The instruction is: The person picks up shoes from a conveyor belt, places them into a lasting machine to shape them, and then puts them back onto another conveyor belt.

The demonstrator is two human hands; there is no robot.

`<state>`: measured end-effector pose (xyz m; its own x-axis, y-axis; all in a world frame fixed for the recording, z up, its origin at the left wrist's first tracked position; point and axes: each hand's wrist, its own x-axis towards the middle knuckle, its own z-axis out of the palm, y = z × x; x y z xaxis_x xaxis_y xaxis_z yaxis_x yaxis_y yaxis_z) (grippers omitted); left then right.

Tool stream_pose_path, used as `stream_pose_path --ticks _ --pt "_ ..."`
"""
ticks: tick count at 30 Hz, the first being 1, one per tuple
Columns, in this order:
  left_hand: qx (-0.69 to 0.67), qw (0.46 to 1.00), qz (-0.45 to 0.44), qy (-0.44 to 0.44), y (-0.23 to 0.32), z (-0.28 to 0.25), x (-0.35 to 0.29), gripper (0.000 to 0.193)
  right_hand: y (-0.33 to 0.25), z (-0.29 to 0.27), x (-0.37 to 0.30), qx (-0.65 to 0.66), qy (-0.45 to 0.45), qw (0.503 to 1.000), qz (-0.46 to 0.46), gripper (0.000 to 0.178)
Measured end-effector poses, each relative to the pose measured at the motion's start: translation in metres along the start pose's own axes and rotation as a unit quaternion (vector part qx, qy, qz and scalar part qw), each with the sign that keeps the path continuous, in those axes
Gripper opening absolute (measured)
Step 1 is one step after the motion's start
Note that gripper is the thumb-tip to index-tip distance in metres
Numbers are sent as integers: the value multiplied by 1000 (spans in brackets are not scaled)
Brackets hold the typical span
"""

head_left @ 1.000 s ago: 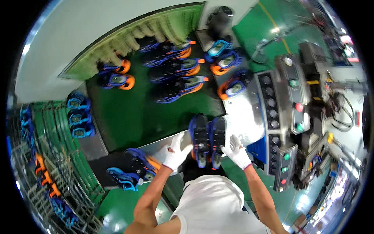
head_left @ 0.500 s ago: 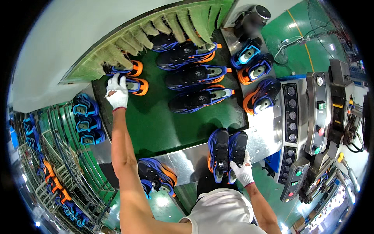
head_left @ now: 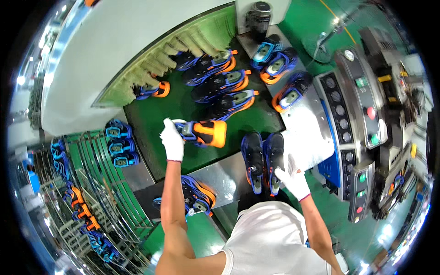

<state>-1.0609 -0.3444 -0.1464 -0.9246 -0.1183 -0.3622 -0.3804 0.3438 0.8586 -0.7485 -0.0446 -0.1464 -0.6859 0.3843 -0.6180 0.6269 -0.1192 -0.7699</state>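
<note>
My left hand (head_left: 173, 141), in a white glove, grips a sneaker (head_left: 208, 133) with an orange heel. The sneaker is lifted over the green belt (head_left: 151, 158), its heel toward the right; the glove hides part of its front. On the metal ledge in front of me, a black and blue sneaker (head_left: 253, 156) stands beside a matching sneaker (head_left: 274, 153), toes pointing away. My gloved right hand (head_left: 293, 179) lies at the right edge of that second shoe, fingertips against its side and thumb spread apart.
Several sneakers (head_left: 220, 87) sit on the belt before a green fringed curtain (head_left: 192, 41). One sneaker (head_left: 153, 89) is partly under the fringe. More shoes (head_left: 289, 96) stand on the right ledge, beside a gauge panel (head_left: 339, 110). At left are blue shoes (head_left: 121, 145) and wire racks (head_left: 98, 169).
My left hand has picked up an orange-heeled sneaker from near the curtain and brought it closer and to the right. My right hand stays by the pair. The view has shifted.
</note>
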Motion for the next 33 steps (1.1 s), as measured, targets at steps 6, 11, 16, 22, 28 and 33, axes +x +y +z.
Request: stream_pose_path --ticks 6,11,16,22,28,33 --pt "-26 967 110 -227 77 110 -111 56 -60 -69 -65 12 71 985 -155 80" --pt "203 665 650 -307 138 232 -243 10 -94 -149 -119 -176 103 959 -195 82" --pt "203 465 771 -385 193 329 -385 16 -52 -237 -133 -118 208 921 -308 59" --pt "-61 408 723 -554 235 433 -574 19 62 -343 -233 141 299 926 -181 52" --pt "50 568 510 -644 203 572 -681 53 167 -323 -307 644 283 638 -314 71" --pt "212 635 517 -533 154 736 -709 82 205 -304 -334 689 388 500 -353 80"
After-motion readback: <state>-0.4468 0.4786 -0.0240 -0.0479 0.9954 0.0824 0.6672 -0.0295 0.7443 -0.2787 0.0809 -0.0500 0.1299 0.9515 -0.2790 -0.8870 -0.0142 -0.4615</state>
